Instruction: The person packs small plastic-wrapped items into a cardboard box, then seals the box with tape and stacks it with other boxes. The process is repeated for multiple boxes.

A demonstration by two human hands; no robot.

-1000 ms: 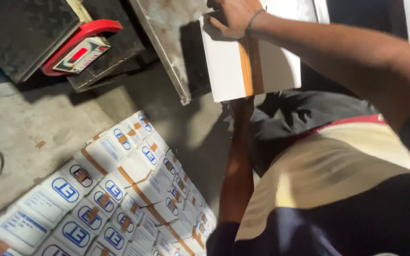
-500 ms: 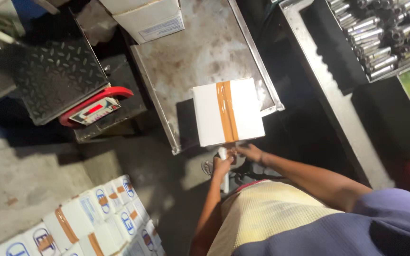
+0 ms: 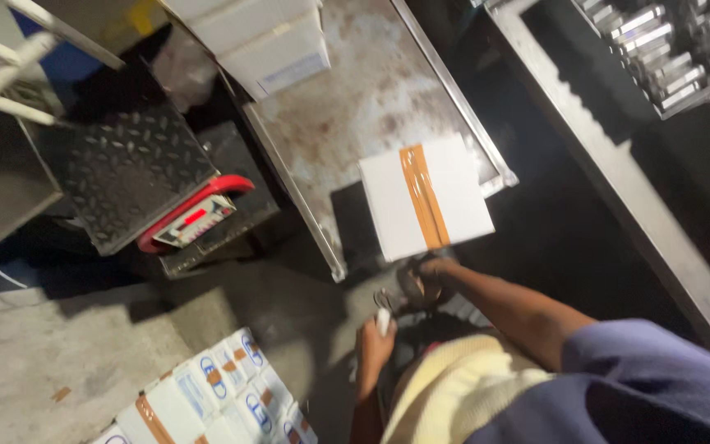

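White carton (image 3: pixel 425 197) w/ brown tape strip across its top sits at near corner of steel bench (image 3: pixel 355 107), overhanging the edge slightly, flat, upright.

R hand (image 3: pixel 425 279) just below carton's near edge, fingers curled round a small dark roundish object, too blurred to say what. Looks to be just under the carton's edge; contact w/ carton can't be told. Forearm runs back down-right to a blue sleeve (image 3: pixel 634 378).

L hand (image 3: pixel 375 341) lower and left of R hand, well clear of the carton, clenched on a small white stick-like item (image 3: pixel 383 321) poking up out of the fist. Kind of item not readable.

Bench top stained, raised rim. More white cartons (image 3: pixel 265 37) stacked at far end of bench, well apart from the taped one.

Left of bench: platform scale (image 3: pixel 137 168) w/ dark checker plate, red-framed display (image 3: pixel 195 220) at front. Floor concrete. Bottom left: block of small white-and-blue boxes (image 3: pixel 215 395) packed tight, brown tape on some.

Top right: rack of metal cylinders (image 3: pixel 667 41), blurred.
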